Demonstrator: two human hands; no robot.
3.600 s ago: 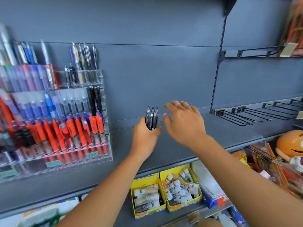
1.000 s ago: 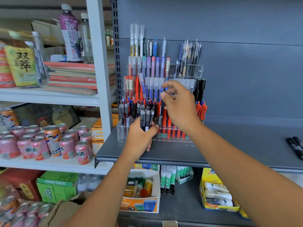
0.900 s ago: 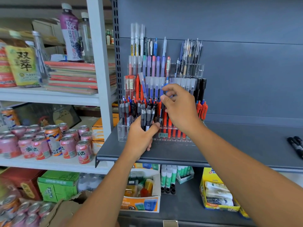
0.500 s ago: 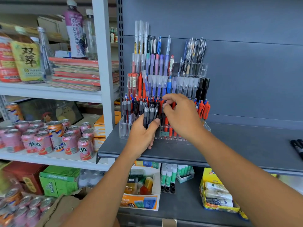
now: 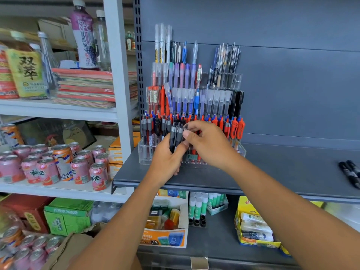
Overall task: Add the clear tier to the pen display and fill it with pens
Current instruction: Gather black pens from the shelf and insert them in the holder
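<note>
A clear tiered pen display (image 5: pixel 143 152) stands on the grey shelf (image 5: pixel 282 168), its rows packed with orange, blue, purple, frosted and black pens. My left hand (image 5: pixel 165 160) grips a small bundle of black and grey pens (image 5: pixel 175 136) upright just in front of the lowest tier. My right hand (image 5: pixel 209 145) reaches over from the right and pinches the top of one pen in that bundle between thumb and forefinger. The hands hide the middle of the front tier.
Loose black pens (image 5: pixel 350 173) lie on the shelf at the far right. Pink drink cans (image 5: pixel 78 170), bottles and stacked notebooks (image 5: pixel 85 86) fill the white shelves on the left. Glue sticks (image 5: pixel 198 206) and boxed stationery (image 5: pixel 253 230) sit below.
My right hand dropped from the display's middle rows to the bundle in my left hand and now pinches one pen. The left hand stayed in front of the lowest tier.
</note>
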